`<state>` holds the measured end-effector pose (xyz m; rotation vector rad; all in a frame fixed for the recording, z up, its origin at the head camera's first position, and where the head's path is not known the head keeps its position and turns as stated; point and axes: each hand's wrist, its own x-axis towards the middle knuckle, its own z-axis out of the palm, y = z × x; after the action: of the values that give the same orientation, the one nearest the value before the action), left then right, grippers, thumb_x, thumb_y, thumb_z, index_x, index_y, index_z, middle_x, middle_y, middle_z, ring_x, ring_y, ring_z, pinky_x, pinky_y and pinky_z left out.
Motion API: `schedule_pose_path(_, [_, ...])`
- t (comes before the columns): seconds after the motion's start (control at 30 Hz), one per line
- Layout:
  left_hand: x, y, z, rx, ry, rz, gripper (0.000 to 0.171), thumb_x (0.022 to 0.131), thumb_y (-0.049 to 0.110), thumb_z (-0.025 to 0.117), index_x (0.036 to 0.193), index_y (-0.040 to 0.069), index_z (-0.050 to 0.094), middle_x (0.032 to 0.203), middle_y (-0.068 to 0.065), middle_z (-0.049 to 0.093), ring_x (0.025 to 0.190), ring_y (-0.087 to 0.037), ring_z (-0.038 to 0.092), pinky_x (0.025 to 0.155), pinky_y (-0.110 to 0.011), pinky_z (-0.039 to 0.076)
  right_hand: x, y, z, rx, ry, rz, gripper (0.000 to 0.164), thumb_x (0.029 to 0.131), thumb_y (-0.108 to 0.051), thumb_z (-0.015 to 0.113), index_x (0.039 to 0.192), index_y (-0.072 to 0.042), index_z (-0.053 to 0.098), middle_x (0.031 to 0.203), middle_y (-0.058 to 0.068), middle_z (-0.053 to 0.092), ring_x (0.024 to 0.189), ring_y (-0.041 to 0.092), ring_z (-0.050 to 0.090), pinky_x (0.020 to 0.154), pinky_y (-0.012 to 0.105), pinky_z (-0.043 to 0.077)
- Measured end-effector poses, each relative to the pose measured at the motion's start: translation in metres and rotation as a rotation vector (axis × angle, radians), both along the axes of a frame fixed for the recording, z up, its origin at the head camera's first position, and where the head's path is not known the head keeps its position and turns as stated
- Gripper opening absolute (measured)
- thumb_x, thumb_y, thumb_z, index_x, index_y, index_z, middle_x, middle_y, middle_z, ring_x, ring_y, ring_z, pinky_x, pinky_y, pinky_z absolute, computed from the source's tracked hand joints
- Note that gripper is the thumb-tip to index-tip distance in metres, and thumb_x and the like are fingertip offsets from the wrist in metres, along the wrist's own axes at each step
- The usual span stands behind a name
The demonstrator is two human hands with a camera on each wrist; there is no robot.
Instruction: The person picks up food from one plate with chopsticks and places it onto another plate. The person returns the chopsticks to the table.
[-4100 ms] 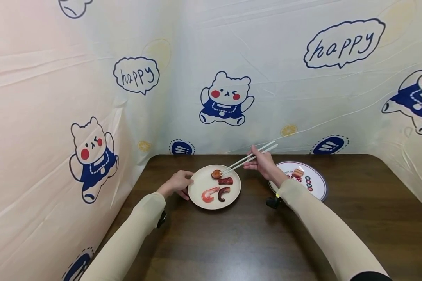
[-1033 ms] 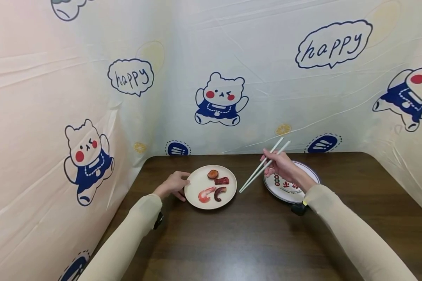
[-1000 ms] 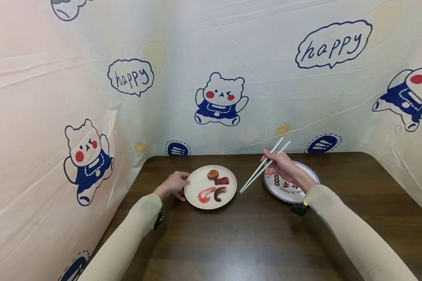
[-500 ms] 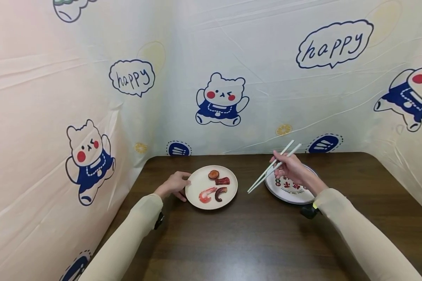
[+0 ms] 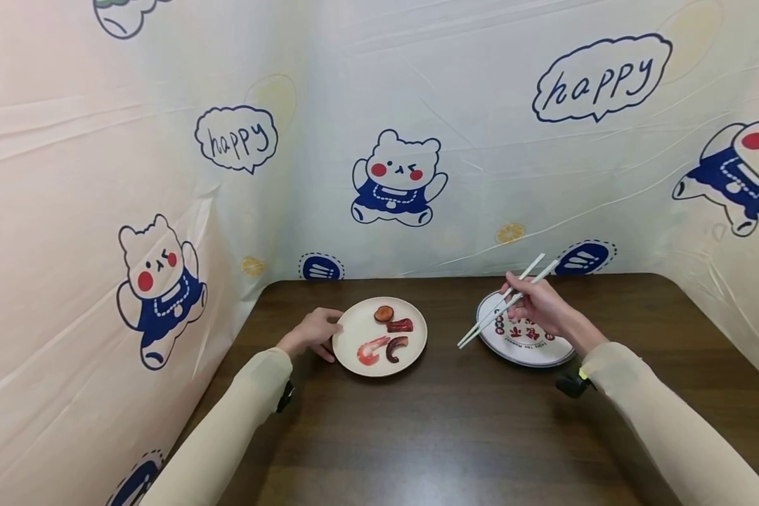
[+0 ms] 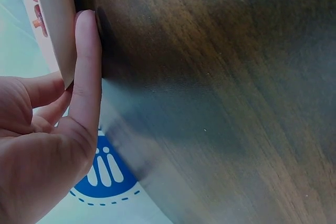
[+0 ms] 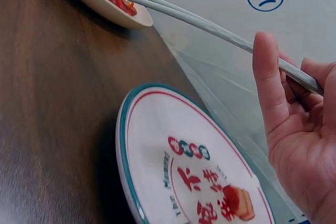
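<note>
At the left my left hand (image 5: 315, 330) holds the edge of a cream plate (image 5: 349, 339). In the left wrist view that plate (image 6: 56, 30) sits between thumb and fingers. On it lie a shrimp (image 5: 370, 351), a curled dark tentacle piece (image 5: 395, 349), a reddish-brown strip (image 5: 400, 325) and a round brown-rimmed slice (image 5: 384, 314). My right hand (image 5: 540, 306) grips pale chopsticks (image 5: 479, 328), tips close together with nothing between them, above a white blue-rimmed plate (image 5: 523, 360). The right wrist view shows a layered food piece (image 7: 241, 203) on that plate; in the head view the hand hides it.
Both plates stand on a dark wooden table (image 5: 392, 436), with a gap of bare wood between them. A patterned curtain (image 5: 468, 140) hangs close behind the table and along the left side.
About four seconds ago the chopstick tips were at the round slice on the cream plate. Since then my right hand has moved rightward with the chopsticks. The left hand stays put.
</note>
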<state>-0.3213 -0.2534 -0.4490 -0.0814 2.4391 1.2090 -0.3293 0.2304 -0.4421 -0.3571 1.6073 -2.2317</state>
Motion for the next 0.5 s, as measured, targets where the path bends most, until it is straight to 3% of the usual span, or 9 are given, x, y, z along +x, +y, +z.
schedule_pose_path(0.5, [0.001,0.000,-0.001,0.009,0.008,0.006,0.047,0.111,0.009,0.053,0.157,0.003,0.047,0.097,-0.022,0.066,0.068,-0.028,0.072,0.061,-0.041,0.066,0.009,0.024,-0.006,0.054,-0.019,-0.079,0.042,0.114,-0.032,0.046,0.095,-0.004,0.070,0.074,0.010,0.072,0.059,0.015,0.070,0.058,0.025,0.063])
